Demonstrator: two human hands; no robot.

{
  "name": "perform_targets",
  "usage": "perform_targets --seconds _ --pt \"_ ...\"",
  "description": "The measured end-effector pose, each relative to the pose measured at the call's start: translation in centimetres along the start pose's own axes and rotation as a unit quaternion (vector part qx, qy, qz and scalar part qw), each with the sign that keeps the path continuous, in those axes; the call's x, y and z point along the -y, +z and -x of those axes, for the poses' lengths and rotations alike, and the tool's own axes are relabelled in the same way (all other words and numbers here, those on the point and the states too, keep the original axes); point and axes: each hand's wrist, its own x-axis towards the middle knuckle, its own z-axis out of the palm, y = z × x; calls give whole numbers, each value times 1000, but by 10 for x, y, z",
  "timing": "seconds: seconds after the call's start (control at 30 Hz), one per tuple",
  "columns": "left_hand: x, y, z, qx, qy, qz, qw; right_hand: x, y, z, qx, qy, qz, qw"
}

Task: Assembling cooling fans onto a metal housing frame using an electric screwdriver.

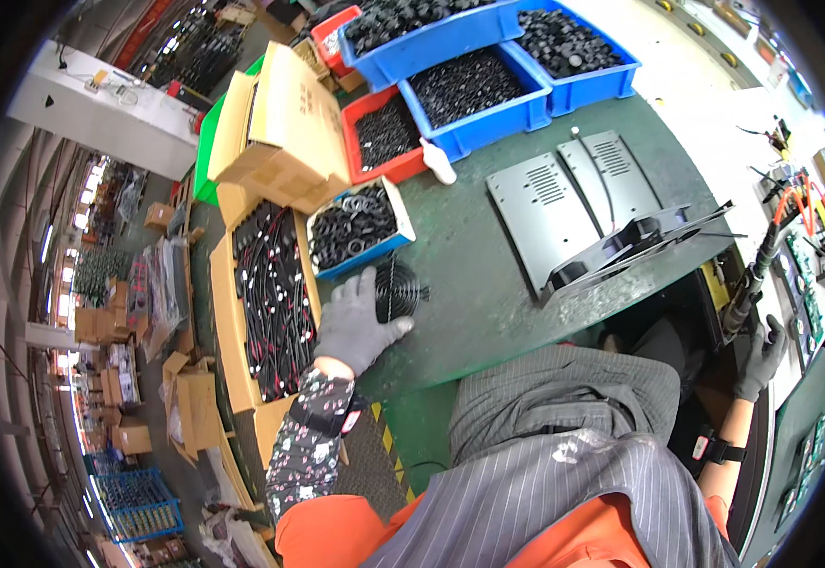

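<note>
We look down at a green workbench (488, 275). Our left hand (356, 322), in a grey glove, closes its fingers around a round black wire fan guard (398, 289) that lies on the bench just beside a small blue bin of black rings (356, 227). Our right hand (761, 358), also gloved, is wrapped around the handle of a black powered screwdriver (749, 284) at the bench's right edge. Two grey vented metal panels (573, 194) lie between them, with a black fan (621, 246) on top. To lift the guard cleanly, we judge it best gripped by its rim, kept flat. Our striped apron hides the near edge, and the small parts in the far bins are too blurred to identify.
</note>
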Motion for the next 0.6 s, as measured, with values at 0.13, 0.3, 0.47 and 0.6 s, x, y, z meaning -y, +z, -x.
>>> perform_targets --seconds 0.13,0.3,0.47,0.6 --pt "-26 -60 1 -110 64 6 992 37 9 -26 -74 -158 -136 975" --pt "-78 -114 -100 -204 200 170 943 71 32 -53 88 67 -344 933" --pt "-139 -120 -249 -67 87 44 993 76 30 -56 115 153 -336 922" --pt "-150 -92 -296 -8 -15 70 997 84 19 -58 185 82 -334 921"
